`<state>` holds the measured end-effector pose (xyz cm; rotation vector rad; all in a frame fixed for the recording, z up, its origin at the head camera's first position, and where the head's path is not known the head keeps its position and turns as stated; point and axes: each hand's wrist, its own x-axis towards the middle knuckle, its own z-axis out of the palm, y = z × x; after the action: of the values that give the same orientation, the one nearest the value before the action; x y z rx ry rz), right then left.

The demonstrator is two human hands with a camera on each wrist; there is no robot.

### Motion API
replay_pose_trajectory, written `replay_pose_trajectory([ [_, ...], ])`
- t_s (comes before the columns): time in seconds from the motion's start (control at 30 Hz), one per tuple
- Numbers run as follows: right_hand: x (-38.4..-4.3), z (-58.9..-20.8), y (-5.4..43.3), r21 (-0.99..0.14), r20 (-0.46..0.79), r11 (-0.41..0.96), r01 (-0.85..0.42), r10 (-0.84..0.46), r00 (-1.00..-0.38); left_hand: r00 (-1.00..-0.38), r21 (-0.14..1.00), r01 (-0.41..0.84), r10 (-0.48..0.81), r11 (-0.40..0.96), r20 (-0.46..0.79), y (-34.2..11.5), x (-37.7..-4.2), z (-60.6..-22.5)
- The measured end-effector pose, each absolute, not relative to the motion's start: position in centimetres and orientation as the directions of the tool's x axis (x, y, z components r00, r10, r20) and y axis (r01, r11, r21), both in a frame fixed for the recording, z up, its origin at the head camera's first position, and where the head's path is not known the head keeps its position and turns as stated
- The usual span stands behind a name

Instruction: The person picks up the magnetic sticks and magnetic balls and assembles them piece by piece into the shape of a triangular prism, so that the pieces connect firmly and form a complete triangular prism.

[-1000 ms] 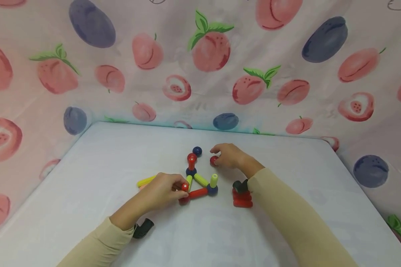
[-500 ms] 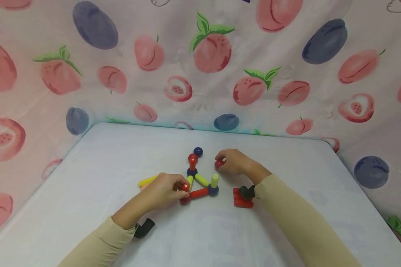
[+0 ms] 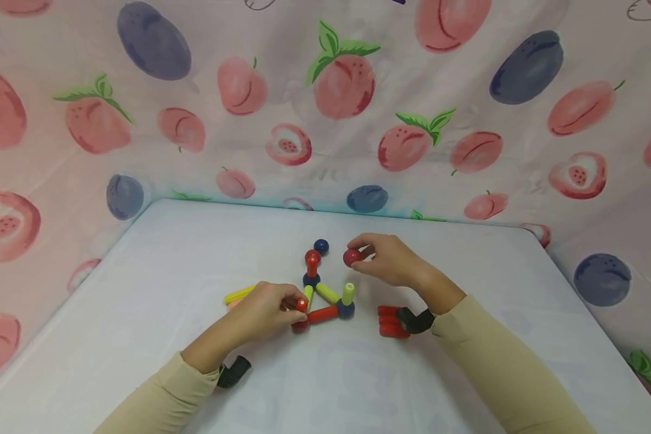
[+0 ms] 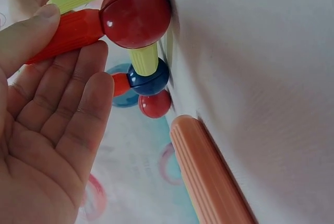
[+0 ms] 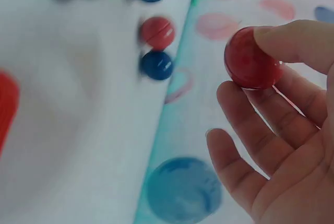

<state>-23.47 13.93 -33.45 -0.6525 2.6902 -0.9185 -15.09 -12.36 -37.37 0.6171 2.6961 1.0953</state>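
Note:
My left hand (image 3: pixel 266 310) pinches an upright red rod (image 4: pixel 75 32) between thumb and fingers. That rod joins a dark red ball (image 4: pixel 136 15) at one corner of a triangle of rods and balls. A flat red rod (image 3: pixel 323 314) runs from it to a blue ball (image 3: pixel 345 310), which bears an upright yellow-green rod (image 3: pixel 348 293). At the far corner, another red rod (image 3: pixel 312 267) stands on a blue ball (image 3: pixel 311 281). My right hand (image 3: pixel 393 259) holds a loose red ball (image 5: pixel 252 59) by thumb and fingertips, lifted off the table to the right of the structure.
Behind the structure lie a red ball (image 5: pixel 157 33) and a blue ball (image 3: pixel 321 246). Several red rods (image 3: pixel 389 322) lie under the right wrist's black camera mount (image 3: pixel 415 320). Yellow (image 3: pixel 239 294) and orange rods (image 4: pixel 209 174) lie by the left hand. A fruit-print cloth (image 3: pixel 325 150) hangs behind.
My right hand has gripped the red ball on the table and raised it. The left hand has stayed on the red rod.

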Motion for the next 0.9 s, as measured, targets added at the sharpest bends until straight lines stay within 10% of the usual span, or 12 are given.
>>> replay_pose_trajectory([
  [0.9, -17.3, -32.5, 9.8, -0.576, 0.146, 0.496, -0.649, -0.719, -0.679, -0.897, 0.789, 0.354, 0.42, 0.501, 0.136, -13.0, -14.9, -37.0],
])
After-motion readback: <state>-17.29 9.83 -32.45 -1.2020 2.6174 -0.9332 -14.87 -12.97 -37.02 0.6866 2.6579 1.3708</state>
